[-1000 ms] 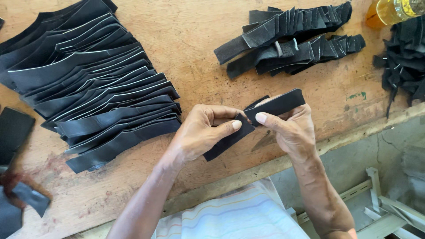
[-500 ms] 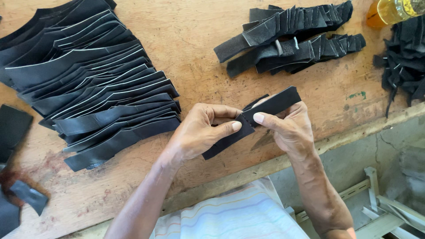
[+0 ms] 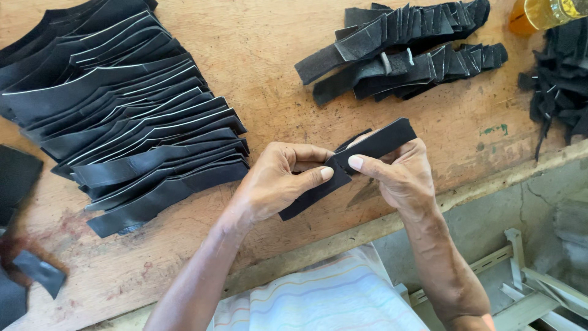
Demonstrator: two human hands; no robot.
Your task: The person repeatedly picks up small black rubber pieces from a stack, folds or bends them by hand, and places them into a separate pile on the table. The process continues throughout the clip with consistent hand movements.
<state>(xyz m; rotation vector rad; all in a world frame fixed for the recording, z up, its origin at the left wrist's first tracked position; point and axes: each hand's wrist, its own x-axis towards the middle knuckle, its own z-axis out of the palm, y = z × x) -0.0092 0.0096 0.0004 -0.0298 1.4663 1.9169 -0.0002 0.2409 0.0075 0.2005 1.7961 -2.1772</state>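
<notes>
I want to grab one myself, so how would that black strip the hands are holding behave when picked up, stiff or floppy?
Probably flexible: the black strip bends between left hand and right hand. Likely light, pinched by fingertips alone. Being flat, it shouldn't roll.

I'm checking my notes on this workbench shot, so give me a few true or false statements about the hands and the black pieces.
1. Both hands pinch one long black strip. True.
2. The left hand rests flat on the wooden table. False: it grips the strip.
3. A fanned stack of long black pieces lies left of the hands. True.
4. The right hand holds the yellow bottle. False: the bottle stands apart at the top right.
</notes>
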